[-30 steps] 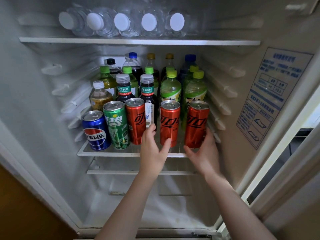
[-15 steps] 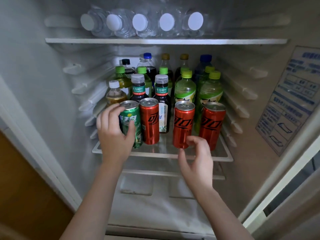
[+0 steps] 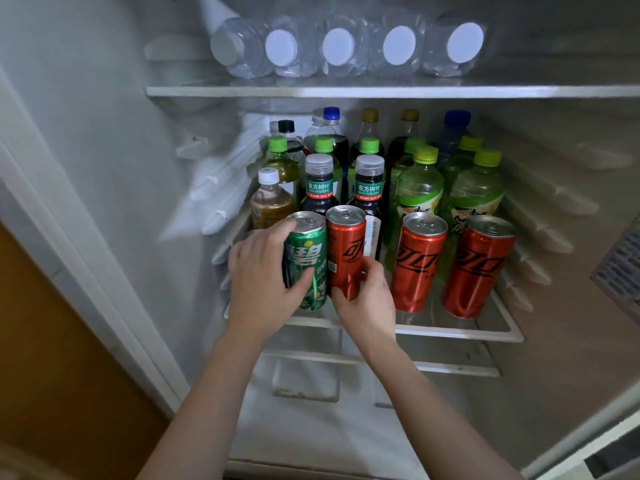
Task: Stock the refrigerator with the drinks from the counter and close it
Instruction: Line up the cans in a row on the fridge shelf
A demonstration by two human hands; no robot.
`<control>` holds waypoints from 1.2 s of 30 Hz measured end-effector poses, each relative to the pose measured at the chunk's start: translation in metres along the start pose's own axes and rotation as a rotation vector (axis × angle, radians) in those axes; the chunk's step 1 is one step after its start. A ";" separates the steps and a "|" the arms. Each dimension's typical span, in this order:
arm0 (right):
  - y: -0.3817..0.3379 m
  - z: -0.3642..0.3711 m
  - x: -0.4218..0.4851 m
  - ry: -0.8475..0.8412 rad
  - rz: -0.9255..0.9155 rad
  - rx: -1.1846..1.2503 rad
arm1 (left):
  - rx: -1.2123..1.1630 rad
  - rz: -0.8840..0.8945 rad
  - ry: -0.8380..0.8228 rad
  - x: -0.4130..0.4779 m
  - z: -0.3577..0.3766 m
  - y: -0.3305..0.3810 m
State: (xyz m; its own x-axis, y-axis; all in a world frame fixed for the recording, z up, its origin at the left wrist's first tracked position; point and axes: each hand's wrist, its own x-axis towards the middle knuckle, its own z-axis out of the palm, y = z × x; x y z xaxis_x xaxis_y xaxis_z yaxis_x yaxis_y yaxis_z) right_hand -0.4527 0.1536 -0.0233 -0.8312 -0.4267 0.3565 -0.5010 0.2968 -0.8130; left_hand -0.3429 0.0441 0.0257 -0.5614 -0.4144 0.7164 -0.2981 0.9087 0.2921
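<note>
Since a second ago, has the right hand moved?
Yes: the right hand went left, from the rightmost red metal can to the leftmost red can.

The upper shelf (image 3: 381,91) carries 5 clear water bottles (image 3: 400,46), laid on their sides in 1 row, white caps toward the front edge.

The middle shelf (image 3: 485,332) carries upright drinks. Along the front edge, from the left: green can (image 3: 311,268), touching the left red can (image 3: 346,244); after a gap, the middle red can (image 3: 420,265) and the right red can (image 3: 479,271). Behind them: an amber bottle (image 3: 270,202) at the left edge, 2 dark grey-capped bottles (image 3: 318,192), and 2 green bottles (image 3: 419,192) toward the right edge. Further capped bottles fill the back.
</note>
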 end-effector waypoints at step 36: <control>0.011 0.006 -0.030 0.298 -0.085 -0.172 | -0.593 -0.555 0.109 -0.043 0.029 -0.027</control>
State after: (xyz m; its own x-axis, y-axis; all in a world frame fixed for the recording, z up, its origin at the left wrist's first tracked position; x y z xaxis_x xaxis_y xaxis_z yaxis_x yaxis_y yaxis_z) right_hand -0.4314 0.1642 -0.0454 -0.8056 -0.1960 0.5591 -0.5840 0.4213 -0.6939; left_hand -0.3331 0.0358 -0.0319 -0.3647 -0.8321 0.4178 -0.0355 0.4608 0.8868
